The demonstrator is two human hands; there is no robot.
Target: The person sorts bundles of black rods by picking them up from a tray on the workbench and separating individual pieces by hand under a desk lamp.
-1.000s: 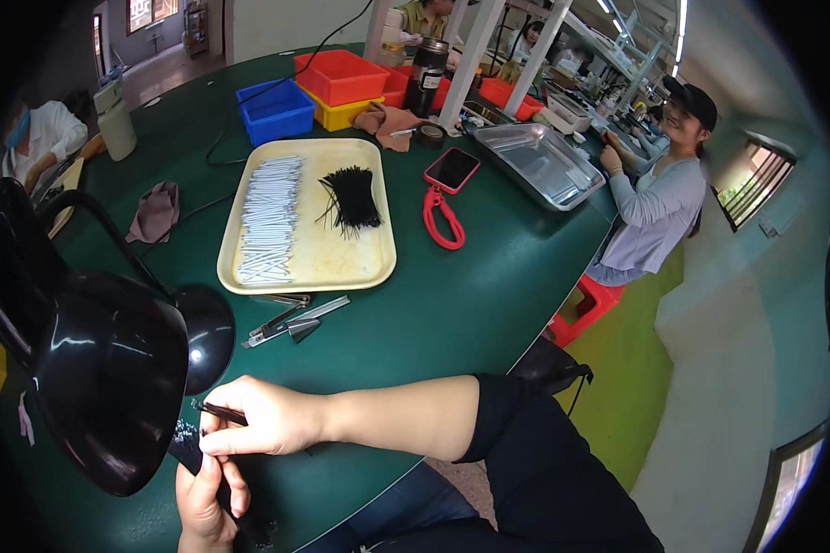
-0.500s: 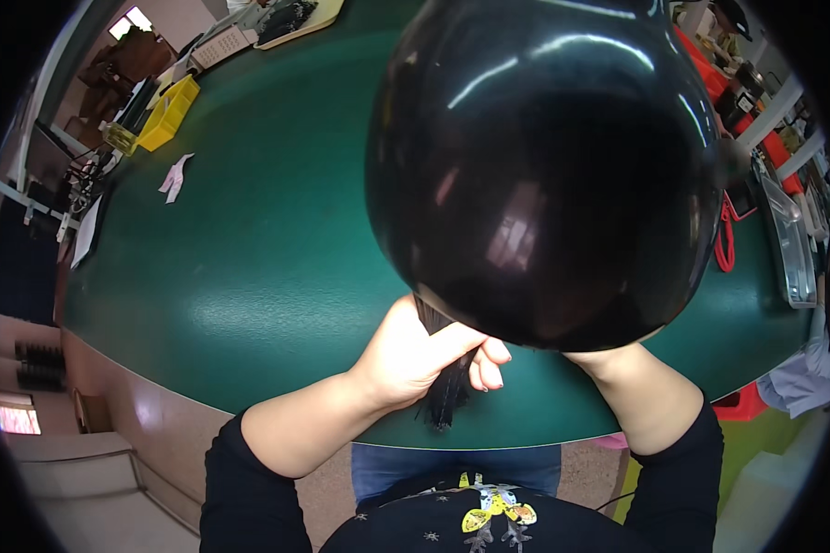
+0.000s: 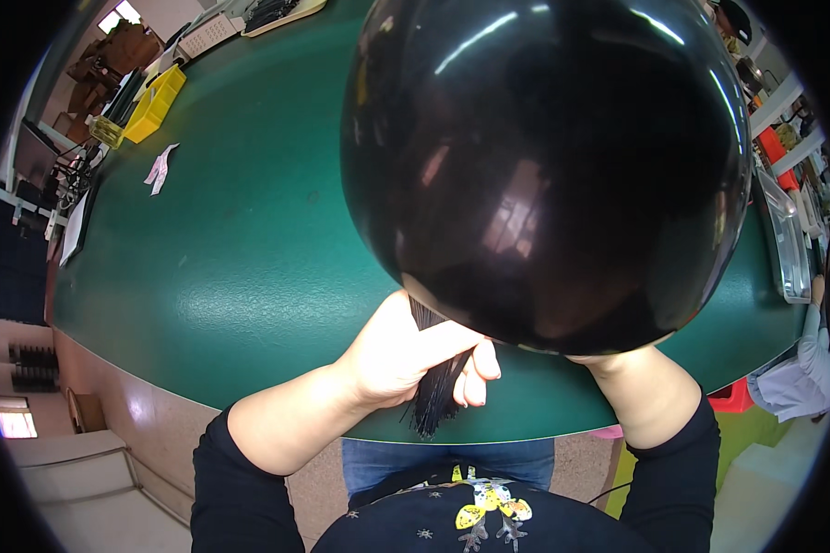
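A large, glossy black rounded form (image 3: pixel 544 175) fills the upper middle and right of the view; I cannot tell what kind of thing it is. At its lower left edge, my left hand (image 3: pixel 406 355) is closed around a bundle of black hair-like strands (image 3: pixel 436 396). Loose ends of the bundle hang below the fingers, and its upper part passes behind the black form. My right hand (image 3: pixel 618 359) reaches under the form's lower right edge. Only its wrist side shows, so its fingers are hidden.
A green table (image 3: pixel 240 230) spreads beneath. A pinkish scrap (image 3: pixel 160 170) lies on its left part, near a yellow bin (image 3: pixel 155 103). At the right edge are a clear tray (image 3: pixel 784 235) and another person's sleeve (image 3: pixel 813 355). A red container (image 3: pixel 731 396) shows below the table's right edge.
The black form appears larger and spreads farther left and right. The whole scene has shifted slightly left. My left hand keeps its grip on the strands, and another person's arm now shows at the right edge.
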